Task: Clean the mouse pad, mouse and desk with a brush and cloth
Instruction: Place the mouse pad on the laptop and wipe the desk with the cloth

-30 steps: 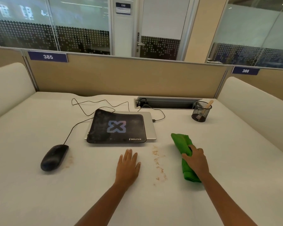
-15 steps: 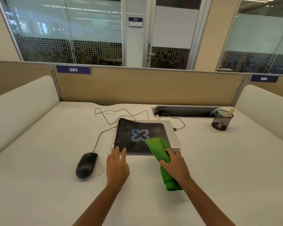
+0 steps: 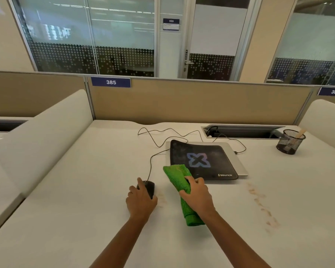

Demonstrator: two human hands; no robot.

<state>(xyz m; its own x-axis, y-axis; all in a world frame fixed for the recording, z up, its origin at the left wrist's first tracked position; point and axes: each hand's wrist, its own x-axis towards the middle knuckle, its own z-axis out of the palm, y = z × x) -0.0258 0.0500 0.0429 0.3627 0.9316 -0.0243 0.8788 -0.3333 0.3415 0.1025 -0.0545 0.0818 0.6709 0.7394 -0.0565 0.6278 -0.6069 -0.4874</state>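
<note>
The left hand (image 3: 141,200) held the mouse (image 3: 150,187), the right hand (image 3: 197,198) held the cloth (image 3: 177,174), and crumbs (image 3: 259,202) on the desk (image 3: 85,190) meant little looked done.

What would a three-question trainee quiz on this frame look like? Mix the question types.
1. True or false: the left hand grips the mouse.
2. Multiple choice: what does the right hand hold? A) a green cloth B) a sponge C) a phone
3. Fill in: the pad lies on top of a closed ___.

Key:
1. True.
2. A.
3. laptop.
</note>
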